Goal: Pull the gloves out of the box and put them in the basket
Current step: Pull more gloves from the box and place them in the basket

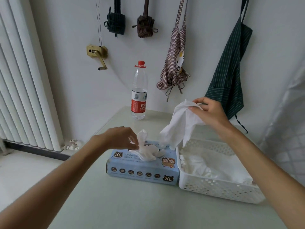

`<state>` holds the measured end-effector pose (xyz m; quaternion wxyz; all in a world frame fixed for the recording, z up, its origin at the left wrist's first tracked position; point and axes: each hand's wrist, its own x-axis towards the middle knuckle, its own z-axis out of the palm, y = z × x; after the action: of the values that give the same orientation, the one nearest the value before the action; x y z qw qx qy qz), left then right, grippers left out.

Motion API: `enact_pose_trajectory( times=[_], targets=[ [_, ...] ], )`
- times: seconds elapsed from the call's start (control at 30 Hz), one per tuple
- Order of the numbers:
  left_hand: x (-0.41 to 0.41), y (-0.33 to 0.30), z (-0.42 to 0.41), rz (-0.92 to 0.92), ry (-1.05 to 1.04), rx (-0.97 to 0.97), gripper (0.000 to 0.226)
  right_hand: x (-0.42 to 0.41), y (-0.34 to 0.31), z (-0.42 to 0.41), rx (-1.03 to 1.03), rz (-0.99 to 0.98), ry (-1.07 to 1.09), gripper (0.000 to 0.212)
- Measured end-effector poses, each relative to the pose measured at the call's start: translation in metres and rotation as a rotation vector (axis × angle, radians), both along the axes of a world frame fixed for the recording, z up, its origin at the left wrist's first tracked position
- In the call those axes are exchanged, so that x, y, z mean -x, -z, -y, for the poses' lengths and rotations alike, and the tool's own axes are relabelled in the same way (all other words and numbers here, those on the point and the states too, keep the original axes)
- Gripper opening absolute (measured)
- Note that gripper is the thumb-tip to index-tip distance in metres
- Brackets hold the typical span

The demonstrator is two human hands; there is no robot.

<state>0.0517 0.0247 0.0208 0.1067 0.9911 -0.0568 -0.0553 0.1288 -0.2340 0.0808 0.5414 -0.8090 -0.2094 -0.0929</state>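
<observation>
The blue box (pixel 142 171) carries "XL" in dark cat-shaped badges on its top and front. The bottle's (pixel 139 90) red label shows Chinese characters, only partly legible.

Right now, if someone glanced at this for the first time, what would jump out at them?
The white glove pinched in the right hand, dangling above the white basket at the table's right. Next, the left hand grips another glove sticking out of the blue box beside the basket. Behind stands a red-labelled water bottle.
</observation>
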Motion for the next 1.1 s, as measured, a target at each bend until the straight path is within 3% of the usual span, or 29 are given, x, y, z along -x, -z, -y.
enact_pose_trajectory(
  times=[0.1,0.23,0.3,0.37,0.43,0.5,0.63,0.77,0.97,1.1],
  targets=[
    [-0.007,-0.021,0.003,0.106,-0.004,0.181,0.036,0.006,-0.010,0.012,-0.030,-0.094,-0.109,0.016],
    [-0.022,-0.040,0.039,0.098,0.071,0.472,0.088,0.013,-0.024,0.025,-0.042,-0.218,-0.220,0.027],
    [-0.029,-0.044,0.061,0.018,0.122,0.599,0.100,0.016,-0.029,0.034,-0.063,-0.257,-0.265,0.027],
    [-0.035,-0.045,0.081,-0.019,0.182,0.656,0.079,0.019,-0.032,0.047,-0.093,-0.276,-0.283,0.023],
    [-0.039,-0.043,0.095,-0.005,0.220,0.705,0.036,0.019,-0.032,0.061,-0.139,-0.295,-0.272,0.018],
    [-0.043,-0.040,0.105,0.000,0.215,0.804,0.021,0.017,-0.031,0.077,-0.201,-0.319,-0.237,0.014],
    [-0.048,-0.041,0.116,-0.001,0.212,0.911,0.020,0.010,-0.021,0.103,-0.283,-0.290,-0.115,0.011],
    [-0.056,-0.038,0.128,0.085,0.158,0.870,0.022,0.005,-0.011,0.117,-0.202,-0.233,-0.027,0.007],
    [-0.053,-0.023,0.136,0.301,0.061,0.886,0.017,0.015,-0.009,0.117,-0.036,-0.090,0.088,0.006],
    [-0.037,-0.029,0.131,0.559,-0.011,0.874,0.019,0.038,-0.006,0.100,-0.151,0.017,0.068,0.002]
  ],
)
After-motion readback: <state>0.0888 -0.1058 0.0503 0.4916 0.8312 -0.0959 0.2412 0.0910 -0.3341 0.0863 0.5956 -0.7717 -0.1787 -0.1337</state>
